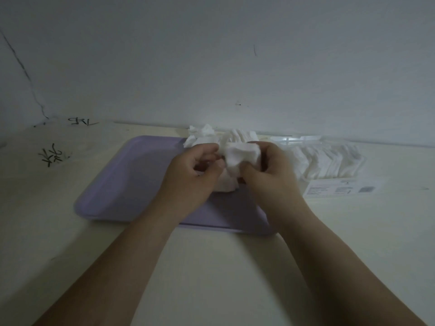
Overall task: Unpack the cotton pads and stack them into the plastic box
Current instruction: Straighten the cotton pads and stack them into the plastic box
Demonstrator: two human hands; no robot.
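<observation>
Pale wall behind, your desk carries a lilac tray, over which your left hand and right hand both curl round and pinch a wad of cotton pads, more pads lying loose behind, and the box, holding stacked pads, just right.

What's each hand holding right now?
Left hand: fingers curled, pinching the bunch of cotton pads.
Right hand: gripping the same bunch.
</observation>
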